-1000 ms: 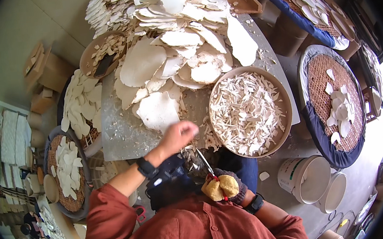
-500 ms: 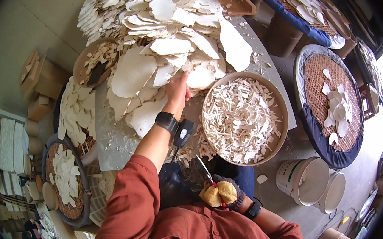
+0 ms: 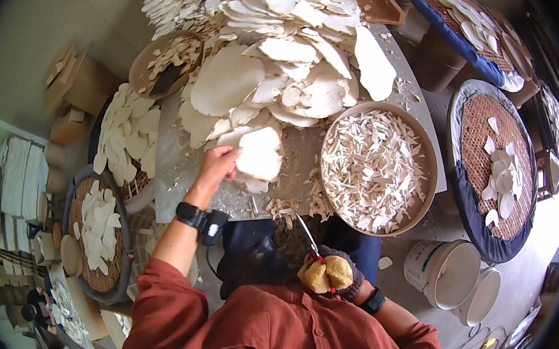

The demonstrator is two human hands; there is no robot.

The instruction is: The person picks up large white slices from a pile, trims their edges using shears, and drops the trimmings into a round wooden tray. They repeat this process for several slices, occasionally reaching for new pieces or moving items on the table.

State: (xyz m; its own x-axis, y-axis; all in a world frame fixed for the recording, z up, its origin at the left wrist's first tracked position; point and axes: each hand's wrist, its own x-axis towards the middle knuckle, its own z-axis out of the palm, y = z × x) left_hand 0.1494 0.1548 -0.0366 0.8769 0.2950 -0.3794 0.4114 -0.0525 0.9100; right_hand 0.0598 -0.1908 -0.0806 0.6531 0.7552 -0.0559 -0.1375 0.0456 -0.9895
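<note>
Now my left hand (image 3: 217, 169) pinches a pale flat piece (image 3: 259, 153), just right of my fingers (image 3: 229, 172) on the grey tabletop (image 3: 175, 137); pile beyond could slide if nudged. Round basket (image 3: 426, 160) further right holds white trimmings. My right hand (image 3: 333, 273), gloved, is closed around scissors (image 3: 310, 237); blade near lap, could snag.

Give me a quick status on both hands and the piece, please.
Left hand gripping a pale flat slice off the pile. Right hand, gloved, holding scissors near the lap. Bowl of trimmings beside, nothing blocking.
</note>
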